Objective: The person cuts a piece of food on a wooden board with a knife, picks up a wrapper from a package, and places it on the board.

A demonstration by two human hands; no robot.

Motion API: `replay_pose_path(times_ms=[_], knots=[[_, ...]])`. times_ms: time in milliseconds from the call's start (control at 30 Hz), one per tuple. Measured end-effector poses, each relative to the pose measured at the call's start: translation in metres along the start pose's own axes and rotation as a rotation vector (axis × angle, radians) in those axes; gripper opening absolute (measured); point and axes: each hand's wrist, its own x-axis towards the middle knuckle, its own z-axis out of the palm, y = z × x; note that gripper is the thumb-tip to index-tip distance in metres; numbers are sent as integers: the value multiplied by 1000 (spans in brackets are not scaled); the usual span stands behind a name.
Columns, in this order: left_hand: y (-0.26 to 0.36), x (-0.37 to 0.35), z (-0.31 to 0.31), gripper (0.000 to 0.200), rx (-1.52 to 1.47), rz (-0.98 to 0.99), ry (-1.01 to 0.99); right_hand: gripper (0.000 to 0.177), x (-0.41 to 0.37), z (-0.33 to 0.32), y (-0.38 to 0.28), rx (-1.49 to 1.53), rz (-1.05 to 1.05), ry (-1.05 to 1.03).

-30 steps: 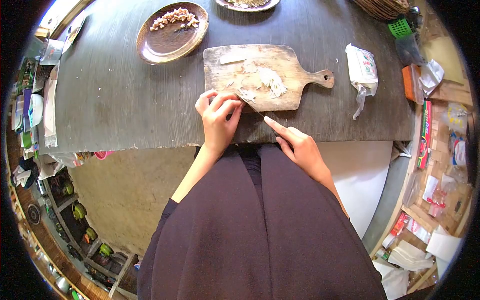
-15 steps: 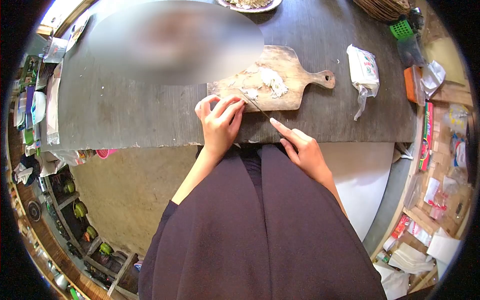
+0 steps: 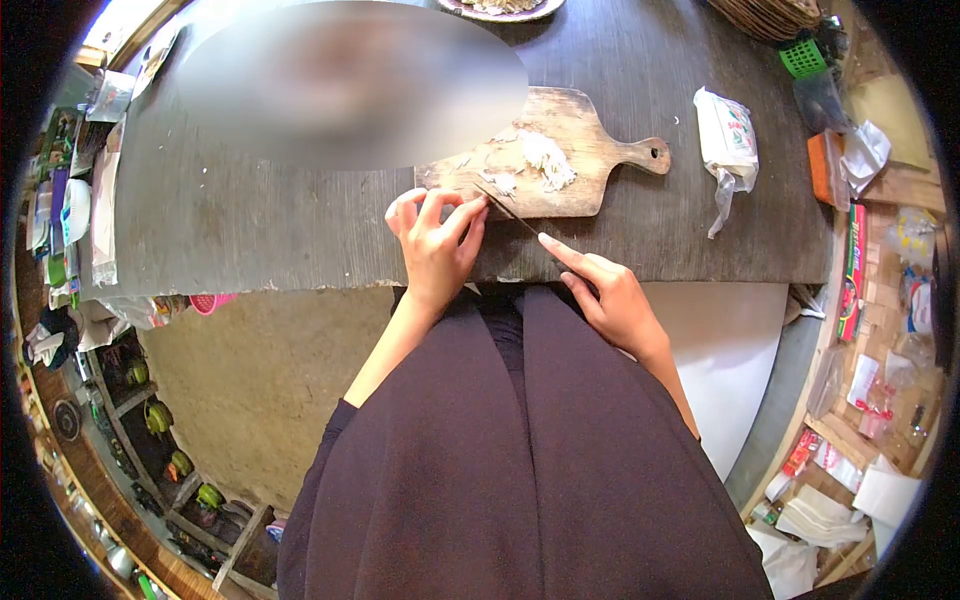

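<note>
My right hand (image 3: 603,295) grips a knife (image 3: 510,213), its index finger stretched along the back of the blade. The blade points up and left over the near edge of a wooden cutting board (image 3: 585,130). My left hand (image 3: 437,240) rests at the board's near left corner, fingers curled and pinched close to the blade tip. What the left fingers hold is too small and hidden to name. Whitish chopped pieces (image 3: 547,162) lie in a small heap on the board, with thinner scraps left of it. A blurred oval hides the board's far left part.
The board lies on a dark wooden table (image 3: 270,230). A white plastic packet (image 3: 727,135) sits right of the board's handle. At the far edge stands a plate (image 3: 545,10) with pale chopped food. A green basket (image 3: 802,59) and an orange box (image 3: 828,170) are at the right.
The knife and my right hand have shifted very slightly. My left fingers have moved a little at the blade tip. The heap on the board looks the same.
</note>
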Motion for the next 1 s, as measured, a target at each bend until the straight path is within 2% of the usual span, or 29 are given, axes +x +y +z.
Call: replay_pose_path(times_ms=[100,367,500,567,700,767,900,933,1000], knots=[[-1,0,0,19,0,5,-9,50,1,-2,1,44,5,-17],[-1,0,0,20,8,6,-13,60,-2,22,4,-234,23,79],[-1,-1,2,21,-10,2,-4,58,-3,16,4,-181,36,101],[1,2,-1,24,-2,8,-10,57,-3,10,7,-90,-26,210],[3,4,-2,28,32,19,-31,56,-3,3,6,-6,-42,184],[2,4,-3,29,-68,-104,14,55,-3,7,6,4,-67,164],[-3,0,-3,22,-105,-159,46,55,0,18,9,-9,-58,55],[-3,1,-4,18,-98,-163,42,51,3,13,1,-3,36,-49],[-3,3,-5,17,-102,-186,31,51,6,14,6,45,-11,-11]])
